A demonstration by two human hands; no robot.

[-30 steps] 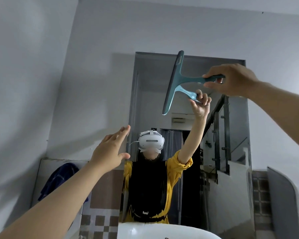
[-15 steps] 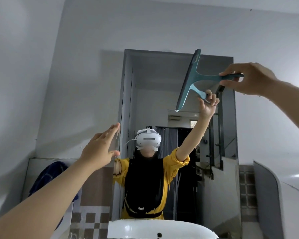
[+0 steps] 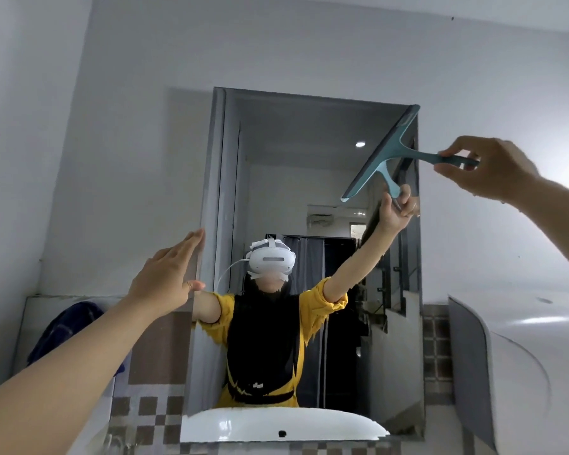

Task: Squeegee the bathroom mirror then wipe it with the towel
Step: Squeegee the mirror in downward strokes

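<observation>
Squeegee at the mirror's top right corner
The right hand (image 3: pixel 486 169) grips the squeegee (image 3: pixel 383 152) (blade tilted) against the mirror (image 3: pixel 296 165); the left hand (image 3: pixel 165 277) is spread open.

Both bare forearms reach up and forward. The left hand (image 3: pixel 165 277) is spread flat, fingers together, thumb out. The right hand (image 3: pixel 483 169) is raised higher, fingers and thumb pinched closed around a handle.

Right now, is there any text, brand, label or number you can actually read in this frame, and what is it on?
None can be read.
Small white mark on the black garment reflected in the mirror: too small and blurred to read.
Teal squeegee in the right hand: no visible lettering.
White appliance at right: no legible label.
</observation>
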